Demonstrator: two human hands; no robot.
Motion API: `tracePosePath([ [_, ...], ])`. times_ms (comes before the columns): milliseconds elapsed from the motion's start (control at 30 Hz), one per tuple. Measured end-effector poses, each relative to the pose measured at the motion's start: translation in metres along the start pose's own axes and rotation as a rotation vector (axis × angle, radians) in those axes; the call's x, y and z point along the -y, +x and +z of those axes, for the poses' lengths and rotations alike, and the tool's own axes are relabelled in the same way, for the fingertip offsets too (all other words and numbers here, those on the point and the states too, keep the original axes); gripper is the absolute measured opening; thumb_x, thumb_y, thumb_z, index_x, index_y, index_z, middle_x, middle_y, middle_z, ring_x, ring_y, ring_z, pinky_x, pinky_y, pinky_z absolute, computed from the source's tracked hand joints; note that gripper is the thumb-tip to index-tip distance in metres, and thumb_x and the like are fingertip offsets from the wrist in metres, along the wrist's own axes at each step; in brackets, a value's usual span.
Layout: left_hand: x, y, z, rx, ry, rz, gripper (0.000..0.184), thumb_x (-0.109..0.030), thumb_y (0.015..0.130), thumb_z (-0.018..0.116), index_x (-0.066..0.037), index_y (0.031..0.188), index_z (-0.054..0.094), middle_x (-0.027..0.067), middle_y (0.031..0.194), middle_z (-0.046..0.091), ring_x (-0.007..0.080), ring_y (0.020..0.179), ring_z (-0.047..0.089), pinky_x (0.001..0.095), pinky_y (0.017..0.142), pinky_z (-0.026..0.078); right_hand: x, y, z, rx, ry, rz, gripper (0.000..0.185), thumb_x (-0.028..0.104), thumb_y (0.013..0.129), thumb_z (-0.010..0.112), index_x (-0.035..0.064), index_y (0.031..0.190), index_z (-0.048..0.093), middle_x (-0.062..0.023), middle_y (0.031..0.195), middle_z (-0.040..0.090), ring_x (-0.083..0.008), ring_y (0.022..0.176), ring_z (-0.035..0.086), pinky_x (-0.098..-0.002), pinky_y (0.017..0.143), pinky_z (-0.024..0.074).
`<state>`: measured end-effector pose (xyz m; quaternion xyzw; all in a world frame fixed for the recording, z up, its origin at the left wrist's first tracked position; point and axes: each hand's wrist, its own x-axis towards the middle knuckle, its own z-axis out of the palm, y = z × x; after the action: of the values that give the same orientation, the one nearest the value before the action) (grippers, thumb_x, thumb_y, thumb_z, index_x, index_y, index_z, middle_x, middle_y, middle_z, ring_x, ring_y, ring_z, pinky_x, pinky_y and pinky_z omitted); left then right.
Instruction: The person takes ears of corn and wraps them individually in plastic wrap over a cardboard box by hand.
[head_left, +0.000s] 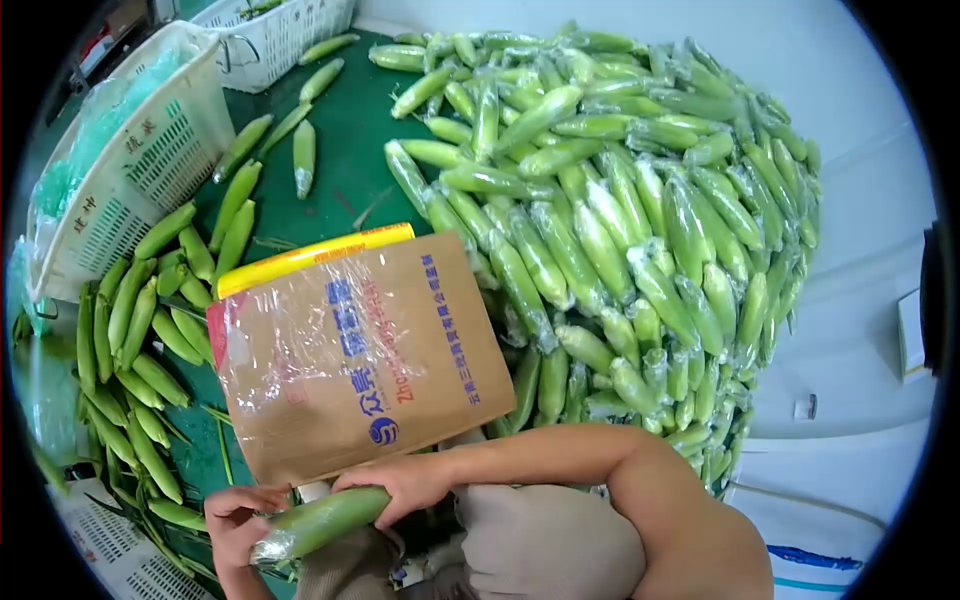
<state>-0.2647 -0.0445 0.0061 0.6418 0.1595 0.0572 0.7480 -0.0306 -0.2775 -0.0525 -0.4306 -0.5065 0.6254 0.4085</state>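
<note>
A green ear of corn in its husk (pixel 325 522) lies across both hands, low in front of me over my lap. My right hand (pixel 408 484) grips its right end. At the other end, my left hand (pixel 236 520) curls its fingers round the tip, where clear plastic film shines on the husk. Just beyond the hands is a cardboard box (pixel 430 330) with blue and red printing, clear film stretched over its top. A yellow printed strip (pixel 320 257) shows along the box's far edge.
A large heap of film-wrapped corn (pixel 600 220) fills the right side. Unwrapped corn (pixel 140 310) is piled at the left on the green surface (pixel 330 110). White plastic baskets (pixel 130 150) stand at the far left, with another crate (pixel 110 545) at lower left.
</note>
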Motion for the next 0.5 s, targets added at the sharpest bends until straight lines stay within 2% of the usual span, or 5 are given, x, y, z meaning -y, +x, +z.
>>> tracePosePath([
  [133, 0.023, -0.006, 0.029, -0.165, -1.173, 0.451, 0.030, -0.034, 0.104, 0.063, -0.012, 0.093, 0.045, 0.0001, 0.080, 0.052, 0.0157, 0.072, 0.051, 0.0441, 0.094, 0.052, -0.013, 0.001, 0.010, -0.156, -0.033, -0.182, 0.075, 0.015, 0.080, 0.085, 0.0033, 0.144, 0.049, -0.0112, 0.126, 0.063, -0.0241, 0.112, 0.062, -0.0361, 0.094, 0.0520],
  [267, 0.023, 0.028, 0.046, -0.567, -0.366, 0.445, 0.031, -0.031, 0.100, 0.062, -0.012, 0.087, 0.042, 0.0062, 0.078, 0.047, 0.0184, 0.074, 0.048, 0.0373, 0.079, 0.044, 0.005, 0.008, 0.013, -0.248, 0.514, 0.132, 0.070, 0.009, 0.085, 0.081, 0.0035, 0.146, 0.047, -0.0056, 0.116, 0.065, -0.0155, 0.091, 0.064, -0.0285, 0.075, 0.0551],
  [367, 0.002, 0.071, 0.091, -0.969, -0.654, 0.300, 0.036, -0.037, 0.100, 0.063, -0.014, 0.125, 0.052, 0.0059, 0.111, 0.055, 0.0221, 0.099, 0.054, 0.0408, 0.093, 0.045, 0.006, 0.023, 0.003, -0.241, 0.821, 0.064, 0.075, 0.009, 0.090, 0.079, 0.0041, 0.154, 0.040, -0.0059, 0.115, 0.066, -0.0117, 0.080, 0.064, -0.0260, 0.066, 0.0551],
  [400, 0.030, 0.067, 0.079, -0.708, -0.797, 0.299, 0.054, -0.040, 0.101, 0.061, -0.018, 0.146, 0.041, 0.0042, 0.126, 0.053, 0.0224, 0.109, 0.054, 0.0416, 0.098, 0.046, 0.017, 0.028, 0.004, -0.345, 0.818, 0.071, 0.075, 0.010, 0.090, 0.079, 0.0036, 0.154, 0.040, -0.0069, 0.116, 0.065, -0.0124, 0.080, 0.064, -0.0265, 0.064, 0.0547],
  [500, 0.024, 0.083, 0.088, -0.708, -0.635, 0.194, 0.067, -0.040, 0.097, 0.066, -0.011, 0.151, 0.038, 0.0083, 0.121, 0.057, 0.0218, 0.103, 0.058, 0.0380, 0.093, 0.050, 0.046, 0.032, 0.007, -0.467, 0.498, 0.027, 0.079, 0.009, 0.084, 0.081, 0.0047, 0.151, 0.040, -0.0091, 0.113, 0.064, -0.0139, 0.082, 0.065, -0.0275, 0.059, 0.0518],
])
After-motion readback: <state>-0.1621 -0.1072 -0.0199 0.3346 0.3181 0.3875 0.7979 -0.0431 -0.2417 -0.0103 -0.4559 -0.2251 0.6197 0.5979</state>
